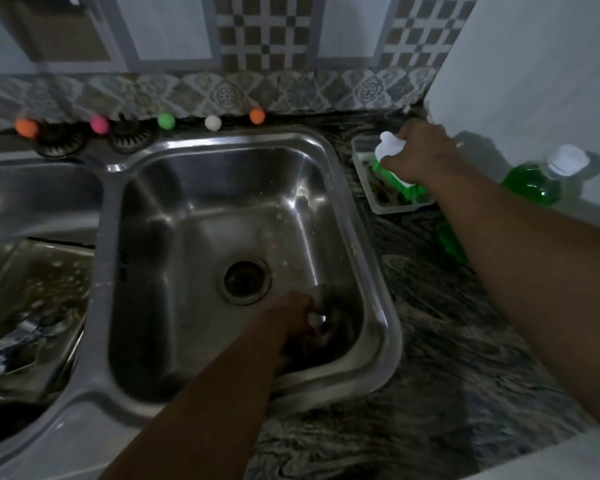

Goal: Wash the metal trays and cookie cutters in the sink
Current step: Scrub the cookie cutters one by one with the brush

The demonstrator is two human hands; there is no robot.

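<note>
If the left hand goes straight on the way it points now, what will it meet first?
Probably the right wall of the sink basin. The left hand points up and right across the basin's near right corner; it is blurred, so depth is uncertain.

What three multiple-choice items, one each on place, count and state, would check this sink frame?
1. Where is the left hand?
A. In the right basin
B. On the counter
C. On the wall

2. How many small balls line the ledge behind the sink?
A. Two
B. Five
C. Nine

3. What is the right hand doing?
A. Hanging idle
B. Lying flat on the counter
C. Gripping a green bottle

Answers: 1 A, it reaches down near the drain. 2 B, two orange, pink, green, white. 3 C, fingers wrap the green bottle over the small tub.
</note>
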